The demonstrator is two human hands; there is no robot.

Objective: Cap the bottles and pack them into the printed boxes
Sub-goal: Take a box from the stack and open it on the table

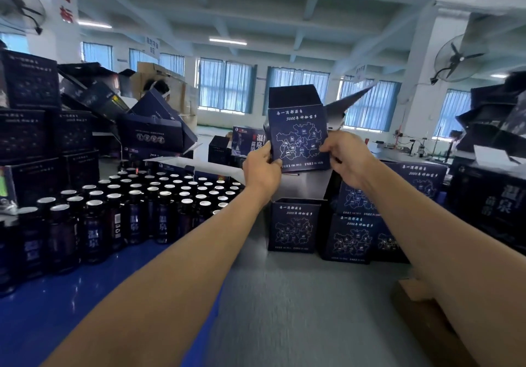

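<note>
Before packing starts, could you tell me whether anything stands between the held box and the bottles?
Nothing visible does: the printed box, gripped by the left hand and right hand, has open air down to the bottles.

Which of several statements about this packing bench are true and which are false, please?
1. The left hand and the right hand both grip one printed box held up in the air. True.
2. That box's top flaps are folded shut. False: they stand open.
3. The bottles stand in rows on the blue surface. True.
4. The left hand also holds a bottle. False: it holds only the box.
</note>
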